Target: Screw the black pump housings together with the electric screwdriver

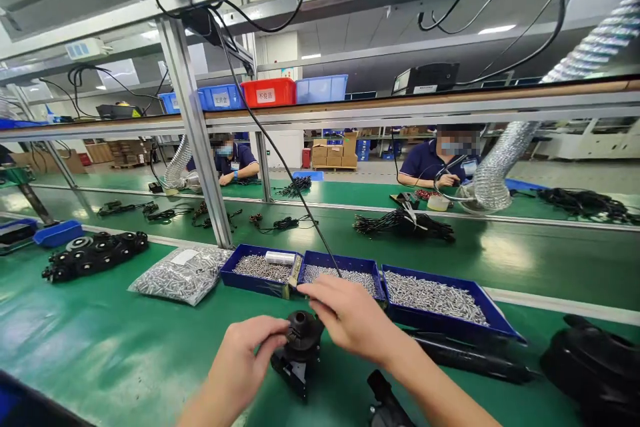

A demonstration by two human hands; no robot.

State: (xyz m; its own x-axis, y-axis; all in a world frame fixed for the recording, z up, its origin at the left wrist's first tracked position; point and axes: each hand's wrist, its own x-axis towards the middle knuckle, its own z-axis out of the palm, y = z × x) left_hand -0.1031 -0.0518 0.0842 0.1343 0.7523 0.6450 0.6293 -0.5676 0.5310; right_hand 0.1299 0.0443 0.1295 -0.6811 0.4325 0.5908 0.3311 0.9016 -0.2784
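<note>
Black part sat on green worktop, left hand pinching its side, right hand fingers pressed together over top. Risk: part tipping under push; sleeve knocking screw tray.

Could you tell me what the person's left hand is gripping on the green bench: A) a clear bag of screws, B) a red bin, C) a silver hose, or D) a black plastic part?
D: the left hand grips the black plastic part, with the right hand touching its top.
</note>
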